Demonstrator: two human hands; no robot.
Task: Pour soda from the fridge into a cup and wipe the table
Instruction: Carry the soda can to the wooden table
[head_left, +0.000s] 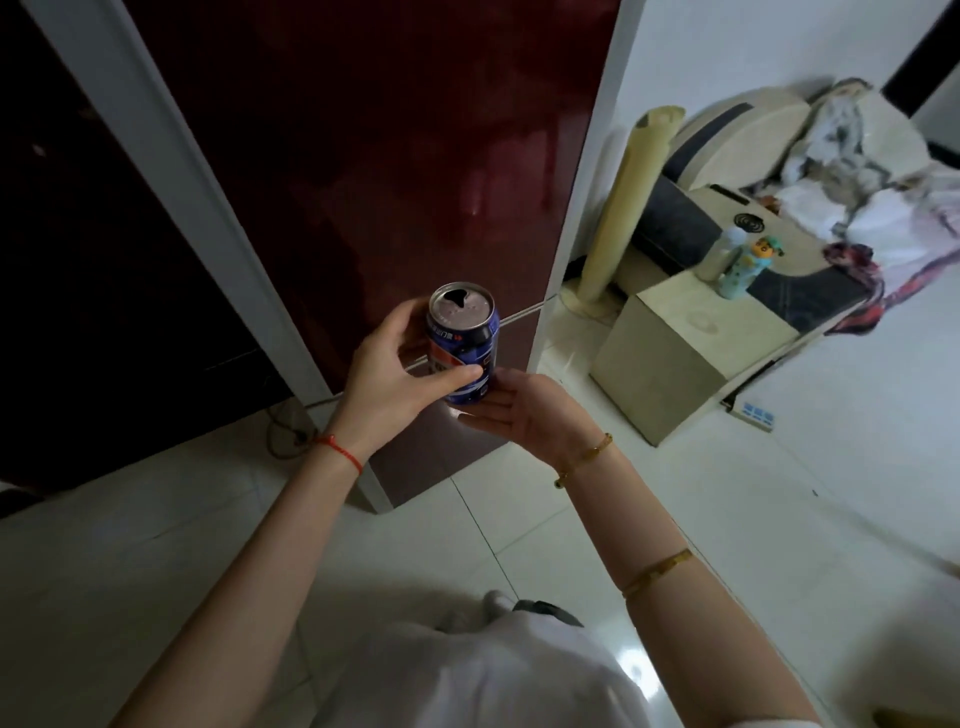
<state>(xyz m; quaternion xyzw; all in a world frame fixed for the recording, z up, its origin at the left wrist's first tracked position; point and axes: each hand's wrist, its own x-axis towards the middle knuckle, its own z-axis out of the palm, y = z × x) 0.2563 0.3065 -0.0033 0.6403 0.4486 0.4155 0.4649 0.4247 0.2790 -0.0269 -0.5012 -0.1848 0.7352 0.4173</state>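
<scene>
A blue soda can (464, 338) with an opened silver top stands upright in front of me, held above the floor. My left hand (395, 374) grips its side, thumb across the front and fingers curled behind. My right hand (524, 410) lies flat, palm up, under the can's base with straight fingers. Behind the can stands the dark red fridge (395, 156) with its door closed. No cup or table is in view.
A beige cube stool (675, 353) stands on the white tiled floor to the right of the fridge, with two small bottles (737, 265) and a cluttered sofa (810, 171) behind it. A rolled mat (623, 208) leans by the wall. A cable (283, 431) lies left of the fridge.
</scene>
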